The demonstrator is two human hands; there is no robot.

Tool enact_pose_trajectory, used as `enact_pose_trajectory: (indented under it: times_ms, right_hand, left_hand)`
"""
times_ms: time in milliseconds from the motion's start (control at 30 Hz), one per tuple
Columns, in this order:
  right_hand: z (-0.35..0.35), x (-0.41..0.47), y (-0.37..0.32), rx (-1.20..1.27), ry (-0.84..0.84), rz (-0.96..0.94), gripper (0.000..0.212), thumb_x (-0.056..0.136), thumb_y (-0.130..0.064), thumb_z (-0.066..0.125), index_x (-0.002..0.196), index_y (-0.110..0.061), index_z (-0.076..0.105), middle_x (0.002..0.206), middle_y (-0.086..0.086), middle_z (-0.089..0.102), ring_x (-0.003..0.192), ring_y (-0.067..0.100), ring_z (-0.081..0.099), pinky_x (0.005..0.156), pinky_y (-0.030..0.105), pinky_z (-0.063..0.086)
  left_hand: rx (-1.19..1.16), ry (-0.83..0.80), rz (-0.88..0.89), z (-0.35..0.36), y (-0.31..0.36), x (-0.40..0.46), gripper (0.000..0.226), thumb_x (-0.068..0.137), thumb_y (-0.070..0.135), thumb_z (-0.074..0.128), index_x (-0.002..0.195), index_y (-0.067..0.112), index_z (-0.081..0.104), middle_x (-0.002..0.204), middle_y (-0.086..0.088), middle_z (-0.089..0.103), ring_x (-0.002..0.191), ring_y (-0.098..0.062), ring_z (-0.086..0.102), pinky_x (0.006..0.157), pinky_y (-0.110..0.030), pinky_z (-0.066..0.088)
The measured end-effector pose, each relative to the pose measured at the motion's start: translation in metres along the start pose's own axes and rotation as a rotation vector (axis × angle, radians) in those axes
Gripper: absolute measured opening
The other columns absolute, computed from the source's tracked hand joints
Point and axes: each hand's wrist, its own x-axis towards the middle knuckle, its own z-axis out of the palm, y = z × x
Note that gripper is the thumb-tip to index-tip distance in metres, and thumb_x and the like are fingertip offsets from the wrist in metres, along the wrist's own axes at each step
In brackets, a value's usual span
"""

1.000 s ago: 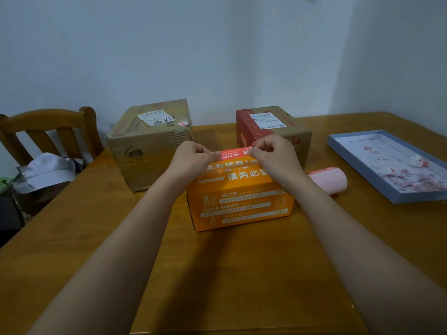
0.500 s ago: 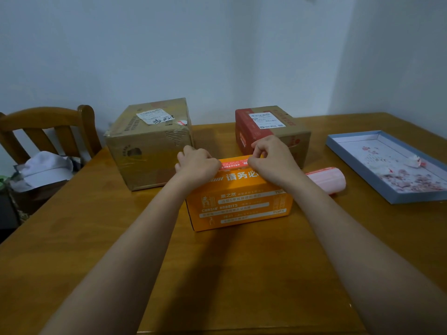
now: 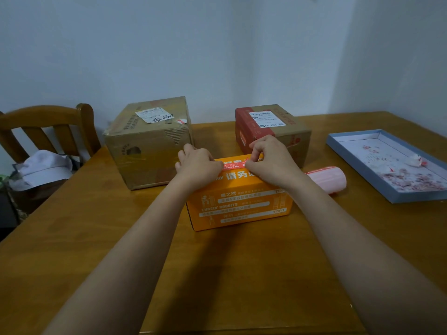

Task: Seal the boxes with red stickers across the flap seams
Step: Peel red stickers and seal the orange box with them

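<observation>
Both hands (image 3: 238, 163) apparently pinch red sticker (image 3: 233, 166); orange box (image 3: 239, 201) beneath.

Setting: domestic room, likely dining corner of home. Evidence: varnished wooden worktop (image 3: 72, 250) set against plain pale walls (image 3: 217, 44); slatted wooden dining chair (image 3: 48, 124) at left, bearing white cap (image 3: 46, 165); used, taped shipping cartons (image 3: 147, 141) with courier labels standing on worktop.

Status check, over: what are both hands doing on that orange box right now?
Left hand and right hand each pinch an end of the red sticker. Sticker lies along orange box top. Nothing blocking.
</observation>
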Motion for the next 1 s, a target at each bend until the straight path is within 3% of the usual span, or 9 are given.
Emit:
enact_pose_trajectory:
  times_ms: [467, 633, 767, 1000]
  right_hand:
    - [0.0, 0.0, -0.003, -0.051, -0.011, -0.004, 0.012, 0.082, -0.016, 0.071, 0.076, -0.012, 0.062, 0.122, -0.001, 0.054, 0.106, 0.007, 0.042, 0.068, 0.007, 0.026]
    - [0.0, -0.002, -0.007, -0.079, -0.007, 0.001, 0.016, 0.081, -0.021, 0.074, 0.072, -0.014, 0.062, 0.113, -0.001, 0.051, 0.111, 0.014, 0.044, 0.079, 0.021, 0.035]
    - [0.001, 0.0, -0.009, -0.133, -0.014, 0.009, 0.021, 0.08, -0.024, 0.074, 0.067, -0.02, 0.058, 0.109, 0.0, 0.051, 0.11, 0.018, 0.046, 0.072, 0.019, 0.037]
    - [0.002, 0.003, -0.01, -0.189, -0.019, 0.01, 0.016, 0.079, -0.026, 0.073, 0.076, -0.014, 0.064, 0.116, 0.004, 0.05, 0.113, 0.02, 0.046, 0.08, 0.026, 0.042]
  left_hand:
    - [0.036, 0.025, 0.032, 0.005, 0.0, 0.002, 0.029, 0.093, 0.039, 0.056, 0.108, 0.015, 0.065, 0.135, -0.011, 0.036, 0.129, -0.03, 0.031, 0.106, -0.044, 0.03]
    - [0.051, 0.051, 0.039, 0.008, 0.0, 0.001, 0.03, 0.091, 0.042, 0.061, 0.101, 0.015, 0.067, 0.135, -0.011, 0.034, 0.129, -0.029, 0.03, 0.105, -0.042, 0.031]
    - [0.067, 0.093, 0.027, 0.01, 0.0, 0.002, 0.039, 0.087, 0.047, 0.064, 0.101, 0.011, 0.071, 0.138, -0.011, 0.031, 0.13, -0.029, 0.029, 0.104, -0.042, 0.033]
    - [0.038, 0.127, -0.014, 0.012, -0.002, 0.004, 0.044, 0.08, 0.051, 0.071, 0.095, 0.011, 0.062, 0.14, -0.012, 0.028, 0.131, -0.03, 0.028, 0.105, -0.043, 0.037]
